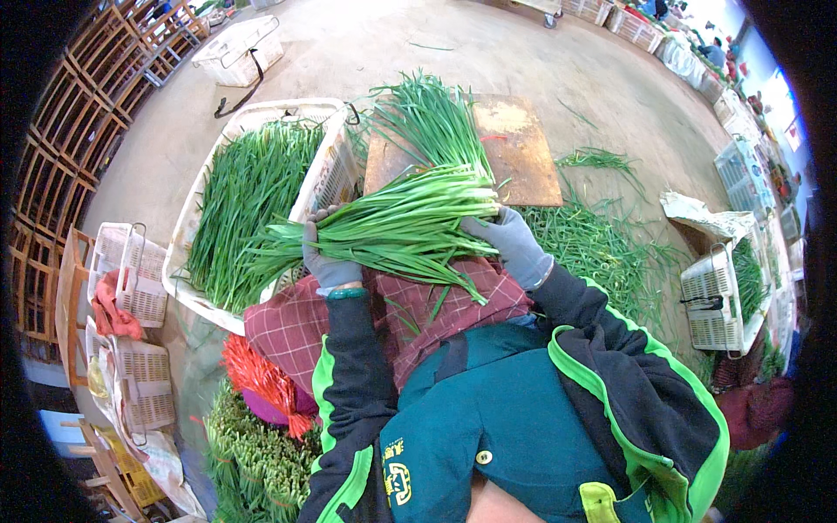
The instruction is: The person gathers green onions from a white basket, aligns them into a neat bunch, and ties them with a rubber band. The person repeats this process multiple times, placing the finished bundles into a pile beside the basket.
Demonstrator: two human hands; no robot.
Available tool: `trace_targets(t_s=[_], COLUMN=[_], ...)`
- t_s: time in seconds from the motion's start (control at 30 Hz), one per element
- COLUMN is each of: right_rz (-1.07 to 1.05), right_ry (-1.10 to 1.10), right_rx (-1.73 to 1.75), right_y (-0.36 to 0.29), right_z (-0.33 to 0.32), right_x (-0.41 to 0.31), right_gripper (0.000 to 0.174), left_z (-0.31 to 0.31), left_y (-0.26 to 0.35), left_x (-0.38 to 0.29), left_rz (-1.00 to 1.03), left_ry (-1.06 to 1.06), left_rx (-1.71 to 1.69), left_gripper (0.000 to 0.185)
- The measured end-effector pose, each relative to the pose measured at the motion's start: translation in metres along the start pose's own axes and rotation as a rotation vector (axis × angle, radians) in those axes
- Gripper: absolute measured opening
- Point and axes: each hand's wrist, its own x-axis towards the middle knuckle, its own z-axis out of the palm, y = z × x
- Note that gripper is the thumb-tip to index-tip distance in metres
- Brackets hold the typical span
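Note:
My gloved left hand (330, 255) is wrapped around the leafy part of a bunch of green chives (405, 212), held crosswise above my lap. At the pale stem ends, my gloved right hand (513, 245) grips the same bunch from the right. A few stems droop from its lower edge over the plaid cloth (418, 320) on my lap. Just beyond, a second pile of chives (435, 121) lies on a worn wooden board (516, 144), its lower end hidden by the held bunch. On the left stands a white plastic crate (327, 170) filled with chives.
Loose chive leaves (595, 245) litter the floor right of the board. Red plastic strips (265, 379) lie by my left side, above tied bunches (255, 451). More white crates stand left (140, 379) and right (713, 301). A wooden rack (72, 144) lines the left.

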Motion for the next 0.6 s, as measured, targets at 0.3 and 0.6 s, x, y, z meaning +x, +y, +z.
trace_targets(t_s=[0.3, 0.6], right_rz=[0.059, -0.492], right_ry=[-0.158, -0.496], right_rx=[-0.041, -0.921], right_y=[0.001, -0.008], right_z=[-0.004, -0.059], right_x=[-0.008, -0.021], right_gripper=[0.036, 0.029], left_z=[0.0, -0.012], left_y=[0.001, -0.004], left_x=[0.002, 0.004], left_rz=[-0.031, -0.029], left_ry=[0.016, 0.147], left_rx=[-0.036, 0.072], left_gripper=[0.015, 0.009])
